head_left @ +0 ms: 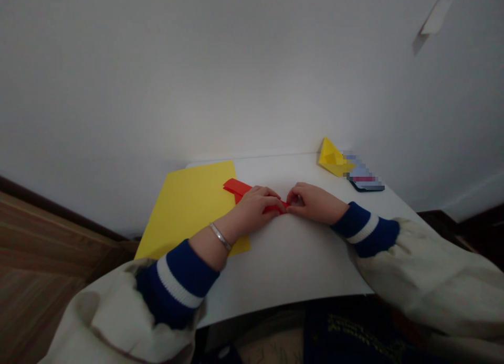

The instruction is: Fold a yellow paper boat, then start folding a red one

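Observation:
A folded strip of red paper (237, 186) lies on the white table, its left end overlapping a yellow sheet (185, 206). My left hand (258, 209) rests across the middle of the strip, fingers curved over it and holding it down. At the strip's right end, my right hand (309, 202) pinches the red paper between thumb and fingertips. The part of the strip beneath my left hand is hidden.
Toward the back right of the white table (291, 264) stands a folded yellow paper boat (333, 159). A phone (366, 178) with a blurred screen lies beside it. Behind the table rises a white wall (252, 75); wooden furniture (47, 248) is at the left.

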Motion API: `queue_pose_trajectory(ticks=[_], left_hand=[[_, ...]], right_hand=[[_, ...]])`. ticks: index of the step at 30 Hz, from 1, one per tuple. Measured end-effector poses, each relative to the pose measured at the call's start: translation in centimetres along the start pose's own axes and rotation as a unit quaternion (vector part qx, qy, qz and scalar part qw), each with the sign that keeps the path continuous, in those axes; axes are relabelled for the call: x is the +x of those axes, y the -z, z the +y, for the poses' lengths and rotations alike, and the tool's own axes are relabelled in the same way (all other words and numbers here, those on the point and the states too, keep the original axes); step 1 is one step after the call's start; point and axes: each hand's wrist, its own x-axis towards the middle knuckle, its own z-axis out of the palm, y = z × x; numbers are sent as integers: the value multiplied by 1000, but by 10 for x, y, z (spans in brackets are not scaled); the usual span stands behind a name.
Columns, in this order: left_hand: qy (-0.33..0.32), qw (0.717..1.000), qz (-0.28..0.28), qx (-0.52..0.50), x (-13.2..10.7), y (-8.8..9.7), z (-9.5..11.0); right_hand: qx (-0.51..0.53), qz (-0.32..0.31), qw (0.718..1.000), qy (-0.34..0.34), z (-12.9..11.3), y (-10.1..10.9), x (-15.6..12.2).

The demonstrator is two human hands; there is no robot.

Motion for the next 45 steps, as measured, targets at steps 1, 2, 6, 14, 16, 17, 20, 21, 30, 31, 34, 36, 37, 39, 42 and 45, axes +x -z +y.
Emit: queue_pose_trajectory(ticks=[1, 2, 6, 14, 16, 17, 20, 21, 30, 31, 34, 36, 37, 39, 42, 45], left_hand=[[-2, 1000, -2, 3, 0, 0, 0], [-3, 1000, -6, 8, 1, 0, 1], [24, 999, 4, 46, 0, -1, 5], [46, 992, 4, 113, -3, -6, 6], [48, 993, 6, 111, -2, -5, 7], [51, 993, 6, 108, -2, -4, 8], [57, 994, 6, 96, -2, -3, 12], [57, 994, 8, 95, -2, -3, 13], [-19, 975, 68, 209, 2, 4, 19], [-23, 972, 78, 219, 3, 6, 20], [-29, 965, 100, 242, 4, 10, 25], [-33, 961, 107, 254, 5, 11, 27], [-33, 958, 112, 262, 5, 12, 28], [-29, 951, 121, 284, 5, 13, 30], [-20, 941, 135, 310, 5, 15, 31], [-21, 936, 160, 314, 3, 17, 32]], right_hand=[[-2, -1, 1000, 3, 0, 0, 0], [-5, -2, 1000, 6, 0, -1, 0], [-14, 2, 1000, 9, 2, -3, 1], [11, 11, 1000, -8, 1, -4, 0], [16, 11, 1000, -7, 1, -3, 0], [16, 11, 1000, -6, 1, -3, 0], [12, 13, 1000, 5, 2, -2, 0], [10, 13, 1000, 12, 2, -2, 0], [-8, 33, 998, 56, -3, -3, -2], [-7, 39, 997, 60, -3, -3, -2], [-4, 45, 996, 82, -3, -3, -2], [2, 48, 995, 92, -3, -4, -1], [8, 54, 994, 91, -4, -4, -1], [26, 74, 994, 75, -6, -5, -1], [59, 109, 991, 58, -11, -4, -1], [54, 122, 989, 62, -12, -2, -3]])
